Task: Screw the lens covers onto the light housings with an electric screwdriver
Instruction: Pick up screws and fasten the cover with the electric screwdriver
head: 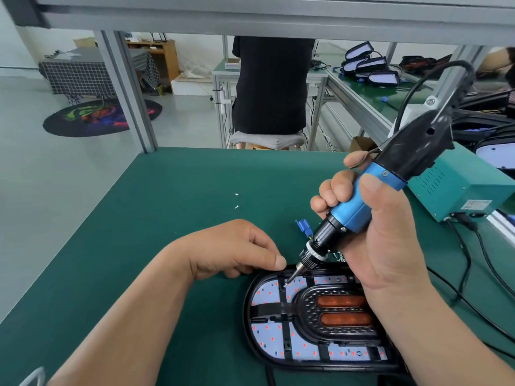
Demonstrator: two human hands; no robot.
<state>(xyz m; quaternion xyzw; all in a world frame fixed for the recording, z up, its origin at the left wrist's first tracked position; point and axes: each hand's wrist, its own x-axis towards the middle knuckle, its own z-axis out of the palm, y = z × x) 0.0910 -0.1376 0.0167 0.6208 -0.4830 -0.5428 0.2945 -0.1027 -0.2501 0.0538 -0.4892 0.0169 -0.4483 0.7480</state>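
A black oval light housing (252,334) lies on the green mat, with a white LED board dotted red and two amber strips under its black lens cover frame (306,298). My right hand (390,240) grips a blue and black electric screwdriver (359,207), tilted, its bit tip resting on a screw at the cover's upper left. My left hand (234,249) rests at the housing's far left rim, thumb against the edge and fingers curled beneath; whether it holds anything is hidden.
A teal power box (462,188) with cables stands at the right. A blue connector (302,227) and two loose screws (237,200) lie on the green mat (167,218). A person in black sits beyond the table's far edge. More light housings (367,65) lie on the bench behind.
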